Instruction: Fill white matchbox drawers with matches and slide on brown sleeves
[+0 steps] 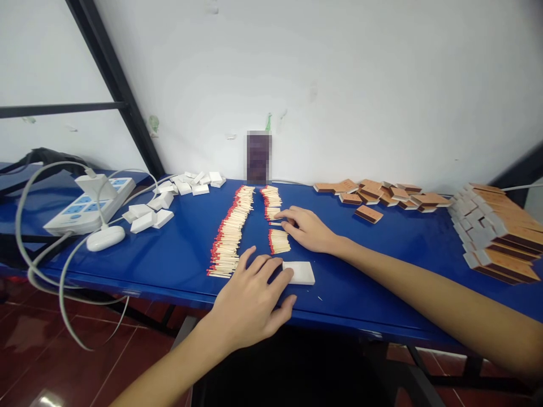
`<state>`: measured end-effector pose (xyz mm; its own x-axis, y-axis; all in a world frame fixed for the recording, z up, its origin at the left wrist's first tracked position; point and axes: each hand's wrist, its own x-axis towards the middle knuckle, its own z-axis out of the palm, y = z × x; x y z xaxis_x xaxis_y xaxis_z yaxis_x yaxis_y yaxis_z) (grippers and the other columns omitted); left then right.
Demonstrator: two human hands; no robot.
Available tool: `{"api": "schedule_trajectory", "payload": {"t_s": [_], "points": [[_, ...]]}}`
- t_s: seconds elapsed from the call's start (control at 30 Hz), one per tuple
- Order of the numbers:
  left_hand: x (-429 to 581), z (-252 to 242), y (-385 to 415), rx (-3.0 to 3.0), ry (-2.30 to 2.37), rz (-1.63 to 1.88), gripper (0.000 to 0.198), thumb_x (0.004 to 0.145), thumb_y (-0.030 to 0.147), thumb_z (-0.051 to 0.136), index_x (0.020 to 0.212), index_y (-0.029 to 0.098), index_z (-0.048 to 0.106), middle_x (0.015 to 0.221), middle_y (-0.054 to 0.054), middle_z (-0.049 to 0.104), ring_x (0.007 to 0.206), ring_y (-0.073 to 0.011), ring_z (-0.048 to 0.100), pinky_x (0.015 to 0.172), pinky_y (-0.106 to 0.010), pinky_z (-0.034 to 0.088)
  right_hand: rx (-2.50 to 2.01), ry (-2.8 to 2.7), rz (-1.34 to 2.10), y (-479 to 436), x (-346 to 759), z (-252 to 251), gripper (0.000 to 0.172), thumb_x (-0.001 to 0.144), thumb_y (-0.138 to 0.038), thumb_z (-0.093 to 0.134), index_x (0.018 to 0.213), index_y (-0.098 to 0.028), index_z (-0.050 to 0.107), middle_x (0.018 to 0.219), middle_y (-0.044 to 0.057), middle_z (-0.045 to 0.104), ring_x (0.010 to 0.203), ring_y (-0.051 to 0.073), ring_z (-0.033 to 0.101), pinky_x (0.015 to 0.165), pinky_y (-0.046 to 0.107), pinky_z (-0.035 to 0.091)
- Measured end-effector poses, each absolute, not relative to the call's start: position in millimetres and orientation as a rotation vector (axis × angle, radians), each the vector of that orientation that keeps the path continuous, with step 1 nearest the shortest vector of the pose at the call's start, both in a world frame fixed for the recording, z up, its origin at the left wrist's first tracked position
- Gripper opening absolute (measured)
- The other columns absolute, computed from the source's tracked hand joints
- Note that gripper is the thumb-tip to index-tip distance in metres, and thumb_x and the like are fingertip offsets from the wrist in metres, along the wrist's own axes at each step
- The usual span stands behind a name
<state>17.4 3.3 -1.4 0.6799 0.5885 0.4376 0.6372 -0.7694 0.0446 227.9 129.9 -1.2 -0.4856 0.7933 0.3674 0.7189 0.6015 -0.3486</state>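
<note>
On the blue table lie two rows of red-tipped matches. The long left row of matches [231, 234] runs from the back toward the front edge. In the shorter right row, a gap parts the far matches [272, 202] from a near bunch of matches [280, 241]. My right hand [307, 228] reaches over that gap, its thumb and forefinger apart, fingertips at the matches. My left hand [257, 299] is spread with its fingers apart, at the left end of a white matchbox tray [300, 273]. Whether the tray holds anything, I cannot tell.
White matchbox trays [146, 217] lie scattered at the back left. Brown matchbox sleeves [382, 195] are strewn at the back right, beside a stack of matchboxes [500, 232]. A power strip [89, 206] with looping white cables stands at left. A pixelated dark object [258, 157] leans against the wall.
</note>
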Motion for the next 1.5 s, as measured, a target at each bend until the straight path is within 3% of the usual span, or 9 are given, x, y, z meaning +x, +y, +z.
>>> {"api": "schedule_trajectory", "payload": {"t_s": [0.23,0.73,1.07,1.5], "points": [[16.8,-1.3,2.3,-2.793,-1.024,-0.647,0.03,0.099,0.034,0.045,0.121,0.019,0.058,0.122,-0.01,0.062,0.115,-0.0285,0.057,0.113,-0.057,0.031,-1.234,-2.351,0.209,126.7,226.9,0.8,0.033,0.097,-0.024,0.044,0.123,-0.02,0.064,0.093,0.006,0.06,0.077,0.019,0.055,0.075,0.033,0.041],[17.7,-1.8,4.7,-2.778,-1.019,-0.643,0.03,0.1,0.035,0.045,0.121,0.019,0.059,0.122,-0.01,0.063,0.114,-0.0277,0.057,0.113,-0.055,0.031,-1.156,-2.341,0.204,126.9,227.2,0.0,0.028,0.095,-0.022,0.044,0.113,-0.017,0.064,0.092,0.006,0.061,0.075,0.018,0.054,0.075,0.032,0.04],[17.4,-1.3,3.8,-2.779,-1.017,-0.652,0.03,0.099,0.035,0.046,0.121,0.019,0.059,0.121,-0.01,0.063,0.113,-0.0277,0.058,0.113,-0.056,0.032,-1.26,-2.353,0.202,126.5,226.0,0.8,0.035,0.097,-0.027,0.044,0.125,-0.018,0.063,0.098,0.008,0.06,0.08,0.02,0.055,0.077,0.035,0.042],[17.8,-1.7,3.8,-2.779,-1.016,-0.653,0.03,0.099,0.035,0.046,0.121,0.019,0.059,0.121,-0.01,0.063,0.114,-0.028,0.058,0.112,-0.056,0.032,-1.214,-2.359,0.194,126.2,226.2,1.6,0.032,0.096,-0.025,0.044,0.12,-0.018,0.065,0.094,0.007,0.059,0.078,0.019,0.054,0.074,0.033,0.04]]}}
